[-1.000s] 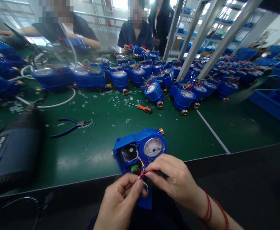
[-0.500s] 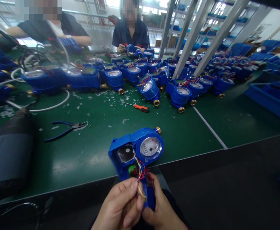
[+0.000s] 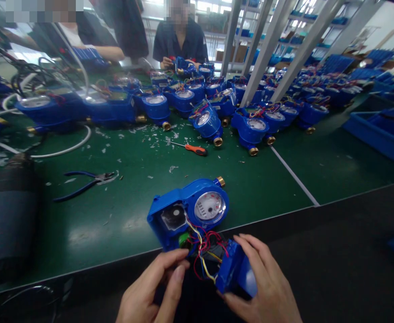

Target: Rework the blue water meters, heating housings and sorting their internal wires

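A blue water meter (image 3: 186, 211) with a round dial and an open compartment lies at the near edge of the green table (image 3: 123, 211). Red, yellow and white wires (image 3: 205, 249) run from its compartment to a loose blue cover piece (image 3: 232, 269). My right hand (image 3: 267, 287) grips that cover piece, tilted toward me. My left hand (image 3: 153, 291) is below the meter's open compartment, with its fingers pinched together near the wires. What the left fingers hold is hidden.
Blue-handled pliers (image 3: 82, 184) and an orange-handled screwdriver (image 3: 192, 149) lie on the table among white scraps. Rows of blue meters (image 3: 207, 123) fill the far side. A dark heat gun (image 3: 5, 220) rests at left. Other people (image 3: 180, 40) work across the table. Blue trays (image 3: 382, 139) stand right.
My right hand has pulled the blue cover piece away to the right, stretching the wires out. My left hand dropped lower. The view shifted slightly.
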The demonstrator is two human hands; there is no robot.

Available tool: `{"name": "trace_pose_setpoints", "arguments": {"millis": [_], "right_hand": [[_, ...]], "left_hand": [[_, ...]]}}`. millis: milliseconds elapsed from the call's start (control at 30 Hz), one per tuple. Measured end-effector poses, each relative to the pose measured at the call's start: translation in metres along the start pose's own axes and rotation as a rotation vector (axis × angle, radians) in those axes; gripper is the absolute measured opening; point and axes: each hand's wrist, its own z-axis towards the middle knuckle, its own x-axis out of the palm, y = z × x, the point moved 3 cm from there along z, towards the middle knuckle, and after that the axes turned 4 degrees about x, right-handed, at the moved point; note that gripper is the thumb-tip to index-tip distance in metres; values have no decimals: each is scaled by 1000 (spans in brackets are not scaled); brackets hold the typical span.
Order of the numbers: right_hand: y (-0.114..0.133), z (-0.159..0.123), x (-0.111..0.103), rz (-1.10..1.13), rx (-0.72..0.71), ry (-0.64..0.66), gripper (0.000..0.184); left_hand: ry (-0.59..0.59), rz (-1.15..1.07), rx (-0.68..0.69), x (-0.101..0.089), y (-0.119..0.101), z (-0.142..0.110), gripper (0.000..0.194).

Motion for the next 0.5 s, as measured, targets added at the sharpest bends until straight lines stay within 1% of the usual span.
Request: {"name": "trace_pose_setpoints", "arguments": {"millis": [33,100,167,233,267,400,500], "right_hand": [[2,1,-6,-76,-56,-60,71],[8,4,-14,-166,-157,-141,67],[13,7,-18,-201,-218,-172,64],[14,8,-20,-221,-233,-178,63],[13,8,-21,-230,-235,-173,63],[7,6,-20,-249,-231,-135,65],[3,5,-19,-189,-169,-113,70]], "left_hand": [[-22,65,112,-1,-4,3,28],[-17,154,307,1,-12,10,35],[54,234,409,4,-15,16,41],[142,316,436,7,-14,19,41],[160,342,436,8,-13,19,38],[108,315,434,7,-6,15,22],[32,317,478,6,-2,10,20]]}}
